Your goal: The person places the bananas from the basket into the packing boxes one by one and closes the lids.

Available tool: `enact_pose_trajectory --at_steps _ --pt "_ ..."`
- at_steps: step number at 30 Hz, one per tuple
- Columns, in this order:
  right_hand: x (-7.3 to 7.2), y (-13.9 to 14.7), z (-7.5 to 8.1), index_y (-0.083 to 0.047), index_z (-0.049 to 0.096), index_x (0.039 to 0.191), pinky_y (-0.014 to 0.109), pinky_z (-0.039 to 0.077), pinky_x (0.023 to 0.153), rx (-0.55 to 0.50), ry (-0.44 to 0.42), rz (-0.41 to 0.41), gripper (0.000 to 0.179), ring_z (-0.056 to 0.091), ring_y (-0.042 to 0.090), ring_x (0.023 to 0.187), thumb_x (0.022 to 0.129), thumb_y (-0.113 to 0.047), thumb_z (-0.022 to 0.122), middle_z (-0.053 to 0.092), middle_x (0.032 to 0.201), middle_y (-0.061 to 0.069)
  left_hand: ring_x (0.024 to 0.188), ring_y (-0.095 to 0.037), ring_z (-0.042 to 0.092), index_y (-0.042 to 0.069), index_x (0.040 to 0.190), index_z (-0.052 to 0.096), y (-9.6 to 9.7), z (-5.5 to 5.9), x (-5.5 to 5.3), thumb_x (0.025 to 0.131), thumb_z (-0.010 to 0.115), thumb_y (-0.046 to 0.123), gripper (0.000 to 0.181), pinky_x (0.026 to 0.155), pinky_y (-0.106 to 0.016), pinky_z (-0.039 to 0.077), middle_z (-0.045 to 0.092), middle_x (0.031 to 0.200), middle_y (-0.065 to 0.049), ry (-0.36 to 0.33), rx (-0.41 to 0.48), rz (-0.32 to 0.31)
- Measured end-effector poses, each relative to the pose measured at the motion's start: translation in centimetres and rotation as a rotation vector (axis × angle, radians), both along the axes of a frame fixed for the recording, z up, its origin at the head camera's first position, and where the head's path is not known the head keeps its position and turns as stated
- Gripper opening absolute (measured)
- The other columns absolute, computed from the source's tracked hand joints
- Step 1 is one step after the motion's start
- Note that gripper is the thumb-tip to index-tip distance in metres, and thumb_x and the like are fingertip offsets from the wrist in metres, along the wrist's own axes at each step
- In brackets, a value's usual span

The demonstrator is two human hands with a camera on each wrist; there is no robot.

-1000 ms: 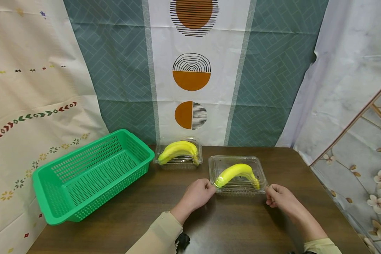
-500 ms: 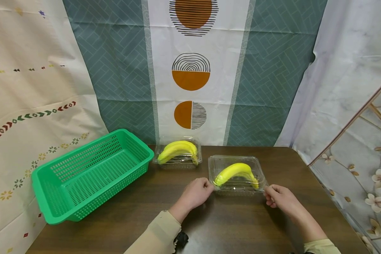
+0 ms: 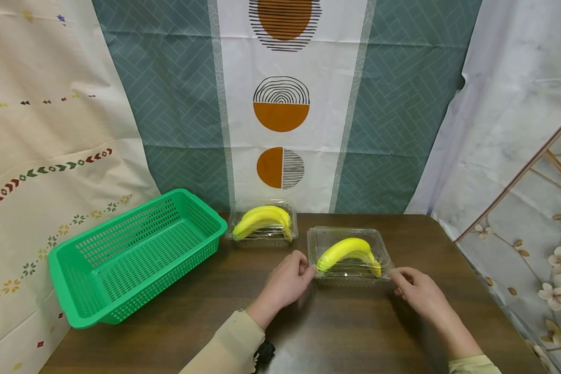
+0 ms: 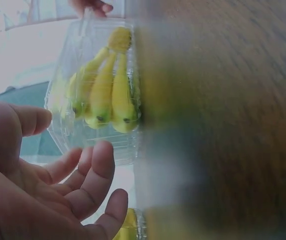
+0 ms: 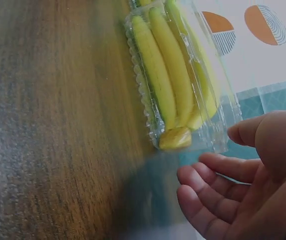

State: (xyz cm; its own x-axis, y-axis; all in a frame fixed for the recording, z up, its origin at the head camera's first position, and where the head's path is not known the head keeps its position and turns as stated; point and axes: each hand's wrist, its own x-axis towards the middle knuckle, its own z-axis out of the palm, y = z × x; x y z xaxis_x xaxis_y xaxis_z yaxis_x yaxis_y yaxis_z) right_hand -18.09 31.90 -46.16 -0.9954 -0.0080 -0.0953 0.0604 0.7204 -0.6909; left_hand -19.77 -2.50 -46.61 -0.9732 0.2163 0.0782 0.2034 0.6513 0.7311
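Observation:
A clear plastic clamshell container [image 3: 326, 239] with a bunch of yellow bananas [image 3: 348, 250] inside sits on the table, its lid down over the fruit. At its front left corner is my left hand [image 3: 286, 281], the thumb tip right at the lid's edge. The fingers [image 4: 99, 172] of that hand are loosely bent and apart from the thumb, with nothing between them. My right hand [image 3: 419, 292] is at the front right corner. Its thumb [image 5: 242, 132] points at the lid edge, while the relaxed fingers lie spread beside the container, holding nothing.
Behind and to the left stands a second clear container [image 3: 284, 206] with bananas [image 3: 263, 218] in it. A green perforated plastic basket [image 3: 156, 280] stands at the table's left side. Patterned cloths [image 3: 182, 104] hang behind the brown table [image 3: 336, 332].
Both hands have loosened from their pinch on the container's front corners, and their fingers have uncurled. The container stays in place.

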Motion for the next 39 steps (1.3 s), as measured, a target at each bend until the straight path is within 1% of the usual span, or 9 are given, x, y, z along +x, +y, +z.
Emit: enact_pose_trajectory --at_steps 3,5,8,13,17,24,30,35,39 --pt "0.1 -0.1 0.2 0.006 0.056 0.154 0.053 0.059 0.090 0.063 0.044 0.013 0.069 0.075 0.036 0.111 0.117 -0.052 0.051 0.072 0.132 0.025 0.088 -0.019 0.058 0.009 0.132 0.065 0.1 0.2 0.2 0.111 0.067 0.038 0.037 0.081 -0.044 0.052 0.059 0.106 0.000 0.009 -0.020 0.009" --pt "0.4 -0.3 0.3 0.006 0.054 0.156 0.061 0.056 0.095 0.098 0.070 0.017 0.070 0.070 0.045 0.122 0.117 -0.053 0.050 0.064 0.145 0.029 0.088 -0.020 0.058 0.008 0.141 0.063 0.3 0.4 0.4 0.111 0.067 0.038 0.043 0.080 -0.044 0.052 0.060 0.113 -0.004 0.015 -0.038 0.015" --pt "0.8 -0.7 0.5 0.005 0.054 0.157 0.068 0.053 0.098 0.139 0.117 0.021 0.069 0.062 0.052 0.130 0.117 -0.052 0.050 0.060 0.148 0.030 0.086 -0.021 0.059 0.008 0.150 0.060 0.4 0.6 0.7 0.111 0.067 0.038 0.050 0.079 -0.045 0.053 0.062 0.127 -0.011 0.034 -0.062 0.017" --pt "1.3 -1.3 0.5 0.005 0.050 0.160 0.068 0.054 0.095 0.164 0.165 0.021 0.071 0.064 0.052 0.129 0.117 -0.051 0.051 0.058 0.149 0.031 0.095 -0.031 0.070 0.008 0.160 0.053 0.6 0.7 1.1 0.112 0.067 0.038 0.058 0.087 -0.053 0.059 0.057 0.148 -0.019 0.074 -0.101 0.018" --pt "1.6 -1.6 0.4 0.005 0.047 0.162 0.072 0.052 0.096 0.189 0.207 0.030 0.072 0.061 0.054 0.132 0.117 -0.050 0.052 0.053 0.154 0.032 0.109 -0.040 0.072 0.007 0.163 0.050 0.7 0.9 1.5 0.111 0.068 0.038 0.064 0.096 -0.059 0.058 0.056 0.152 -0.020 0.128 -0.142 0.011" --pt "2.1 -2.0 -0.1 0.004 0.045 0.164 0.077 0.043 0.107 0.203 0.328 0.079 0.070 0.048 0.056 0.145 0.115 -0.042 0.062 0.047 0.162 0.031 0.127 -0.037 0.068 0.005 0.163 0.051 0.9 1.0 2.2 0.110 0.071 0.039 0.066 0.105 -0.060 0.054 0.058 0.153 -0.019 0.272 -0.227 -0.017" --pt "2.5 -2.3 -0.2 0.000 0.043 0.167 0.078 0.042 0.107 0.231 0.407 0.096 0.072 0.045 0.054 0.148 0.112 -0.041 0.067 0.045 0.167 0.028 0.147 -0.036 0.055 0.008 0.165 0.050 1.1 1.0 2.7 0.110 0.069 0.045 0.069 0.112 -0.061 0.051 0.050 0.165 -0.018 0.315 -0.294 -0.039" --pt "2.9 -2.6 0.0 -0.003 0.041 0.169 0.079 0.041 0.107 0.253 0.409 0.129 0.076 0.040 0.054 0.153 0.109 -0.037 0.073 0.040 0.171 0.025 0.154 -0.038 0.048 0.009 0.165 0.049 1.3 1.0 3.2 0.110 0.069 0.047 0.070 0.114 -0.061 0.049 0.045 0.170 -0.019 0.364 -0.360 -0.063" --pt "3.1 -2.8 0.1 -0.006 0.039 0.171 0.080 0.042 0.106 0.267 0.418 0.159 0.079 0.037 0.053 0.155 0.108 -0.037 0.075 0.036 0.174 0.022 0.158 -0.040 0.042 0.011 0.168 0.046 1.5 1.2 3.5 0.110 0.066 0.051 0.073 0.118 -0.061 0.045 0.040 0.174 -0.018 0.369 -0.402 -0.086"
